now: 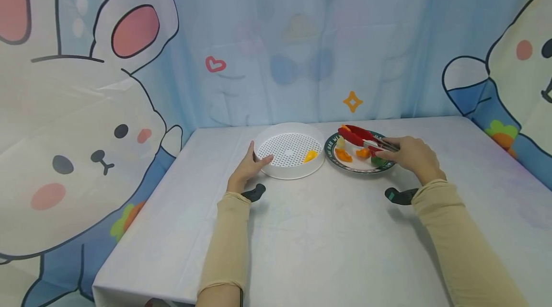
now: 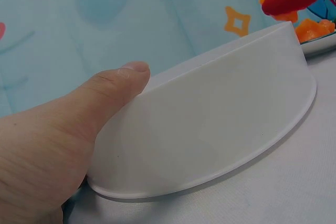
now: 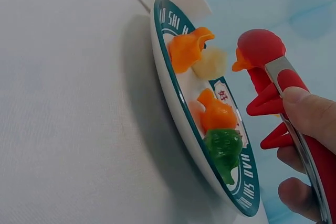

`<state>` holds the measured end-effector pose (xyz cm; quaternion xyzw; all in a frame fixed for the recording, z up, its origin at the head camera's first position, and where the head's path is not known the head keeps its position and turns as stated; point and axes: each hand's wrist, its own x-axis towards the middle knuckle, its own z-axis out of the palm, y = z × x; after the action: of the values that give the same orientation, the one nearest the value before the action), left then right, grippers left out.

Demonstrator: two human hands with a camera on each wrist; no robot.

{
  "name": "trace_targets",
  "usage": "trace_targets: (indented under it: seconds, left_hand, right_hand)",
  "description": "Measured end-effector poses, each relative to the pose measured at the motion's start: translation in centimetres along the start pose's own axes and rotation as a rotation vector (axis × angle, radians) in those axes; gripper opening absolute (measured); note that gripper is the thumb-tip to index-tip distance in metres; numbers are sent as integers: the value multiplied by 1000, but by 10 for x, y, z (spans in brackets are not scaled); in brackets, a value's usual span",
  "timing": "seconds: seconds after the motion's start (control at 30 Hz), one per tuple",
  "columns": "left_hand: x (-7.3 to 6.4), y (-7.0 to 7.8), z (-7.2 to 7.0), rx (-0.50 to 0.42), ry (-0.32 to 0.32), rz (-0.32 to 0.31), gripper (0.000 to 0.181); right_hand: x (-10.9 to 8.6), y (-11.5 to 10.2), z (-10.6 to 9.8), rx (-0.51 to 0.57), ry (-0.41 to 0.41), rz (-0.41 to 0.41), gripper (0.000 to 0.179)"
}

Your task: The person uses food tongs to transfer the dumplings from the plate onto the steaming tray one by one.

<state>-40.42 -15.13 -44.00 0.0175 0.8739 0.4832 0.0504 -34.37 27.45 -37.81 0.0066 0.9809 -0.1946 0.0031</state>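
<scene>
My left hand (image 1: 248,169) grips the near left side of a round white steamer tray (image 1: 276,171) with a perforated base. Its thumb lies over the rim in the left wrist view; the other fingers are mostly hidden there. Inside the tray, toward its right side, lies a yellow piece (image 1: 310,156). My right hand (image 1: 416,156) holds red-tipped metal tongs (image 3: 294,77) above a plate (image 3: 181,111). Between the tong tips shows part of an orange piece (image 3: 240,61). On the plate sit orange dumpling-like pieces (image 3: 185,52), a cream piece (image 3: 211,63) and a green piece (image 3: 223,150).
The green-rimmed plate stands just right of the tray, near the back of the white-covered table (image 1: 319,240). A printed cartoon curtain (image 1: 276,24) hangs behind the table. Dark wrist-camera mounts (image 1: 401,196) stick out beneath both wrists.
</scene>
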Motion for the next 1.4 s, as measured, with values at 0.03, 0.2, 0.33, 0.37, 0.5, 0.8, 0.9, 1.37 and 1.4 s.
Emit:
trace_targets:
  seconds: [0.03,0.2,0.33,0.37,0.5,0.8,0.9,1.37,1.4]
  left_hand:
    - [0,0,0,-2,0,1,109]
    - [1,0,-1,-8,-5,-3,110]
    - [1,-1,-1,-12,-8,-13,110]
    - [1,-1,-1,-12,-9,-14,110]
    - [0,0,-2,-3,-10,-19,109]
    - [-2,1,0,9,-6,-12,108]
    - [-2,2,1,11,-3,-37,110]
    - [0,1,1,10,7,-43,107]
    - [0,1,1,11,7,-42,107]
  right_hand:
    - [0,-1,0,3,1,-2,90]
    - [-1,-6,-3,10,14,-20,88]
    - [-3,-20,-5,0,26,-51,92]
    - [-3,-25,-5,-3,31,-60,93]
    - [-8,-51,-2,-26,53,-97,89]
    - [-8,-90,40,-83,19,-187,86]
    - [-6,-96,50,-75,-22,-165,87]
    - [-5,-96,54,-57,-45,-127,94]
    - [-5,-96,53,-60,-39,-127,95]
